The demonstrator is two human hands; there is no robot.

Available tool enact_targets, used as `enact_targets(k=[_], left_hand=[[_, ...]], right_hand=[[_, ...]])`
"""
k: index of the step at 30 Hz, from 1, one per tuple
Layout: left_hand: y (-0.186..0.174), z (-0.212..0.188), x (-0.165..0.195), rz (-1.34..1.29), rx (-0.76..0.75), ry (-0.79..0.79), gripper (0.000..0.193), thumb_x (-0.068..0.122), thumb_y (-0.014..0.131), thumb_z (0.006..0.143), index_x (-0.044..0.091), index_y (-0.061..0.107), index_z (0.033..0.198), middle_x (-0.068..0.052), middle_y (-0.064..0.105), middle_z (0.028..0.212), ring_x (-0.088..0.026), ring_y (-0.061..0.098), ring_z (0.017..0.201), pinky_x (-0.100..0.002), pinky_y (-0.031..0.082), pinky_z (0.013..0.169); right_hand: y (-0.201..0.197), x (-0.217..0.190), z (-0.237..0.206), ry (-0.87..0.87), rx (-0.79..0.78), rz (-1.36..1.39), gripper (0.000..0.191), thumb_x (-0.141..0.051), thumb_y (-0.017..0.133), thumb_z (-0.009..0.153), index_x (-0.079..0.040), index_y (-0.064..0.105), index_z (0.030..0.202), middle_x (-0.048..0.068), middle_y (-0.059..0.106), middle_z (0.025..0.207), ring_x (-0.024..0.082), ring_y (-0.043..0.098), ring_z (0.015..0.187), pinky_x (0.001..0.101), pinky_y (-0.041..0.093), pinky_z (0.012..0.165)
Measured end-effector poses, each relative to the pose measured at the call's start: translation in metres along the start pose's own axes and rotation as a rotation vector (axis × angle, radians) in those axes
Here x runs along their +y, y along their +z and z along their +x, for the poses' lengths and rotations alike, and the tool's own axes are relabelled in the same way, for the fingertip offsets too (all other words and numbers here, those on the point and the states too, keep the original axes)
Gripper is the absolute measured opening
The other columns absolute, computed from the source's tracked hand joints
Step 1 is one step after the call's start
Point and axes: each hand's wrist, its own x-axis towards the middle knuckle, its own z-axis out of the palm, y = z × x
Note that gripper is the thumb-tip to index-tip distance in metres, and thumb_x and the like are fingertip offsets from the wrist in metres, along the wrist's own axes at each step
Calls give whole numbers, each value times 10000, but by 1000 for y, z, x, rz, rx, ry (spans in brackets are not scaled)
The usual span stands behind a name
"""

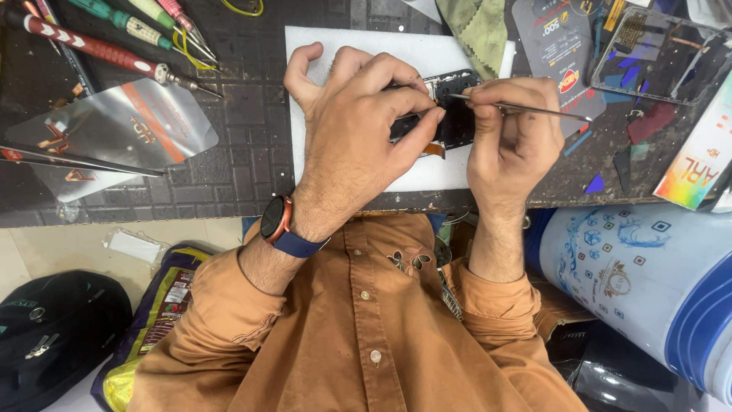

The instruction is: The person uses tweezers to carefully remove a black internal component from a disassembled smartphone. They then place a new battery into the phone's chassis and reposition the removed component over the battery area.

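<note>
Head view: on the white pad [335,53] lies the dark phone part [456,114], pinned steady by the left hand [358,130], grip clamped on it; the right hand [511,137] pinches fine tweezers [534,111] at its top edge

A black phone part [457,114] with an orange strip at its edge is laid on a white pad [335,46], and the counter [244,152] is patterned in dark grey squares. A rust-brown shirt [366,328] with a small flower embroidery is worn, and a black watch [276,219] is edged in orange on a navy strap. A red-and-white screwdriver [91,47], a green cloth [476,27] and a white barrel [633,275] printed with blue squares are seen nearby.
</note>
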Motion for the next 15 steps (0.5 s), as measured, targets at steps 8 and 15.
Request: enact_targets(k=[8, 15], left_hand=[[1, 0, 0, -2, 4, 3, 148, 315, 807, 956, 171, 814, 926, 107, 679, 1065, -151, 553, 1117, -559, 165, 1146], [0, 0, -1, 5, 8, 1, 132, 305, 809, 962, 175, 815, 938, 106, 677, 1071, -150, 554, 1119, -556, 167, 1150]], right_hand=[[1, 5, -3, 45, 30, 152, 43, 22, 676, 1139, 35, 635, 1138, 109, 585, 1105, 185, 691, 1000, 281, 605, 899], [1, 3, -1, 6, -3, 88, 49, 50, 695, 1129, 37, 648, 1124, 113, 598, 1093, 192, 696, 1012, 282, 602, 912]])
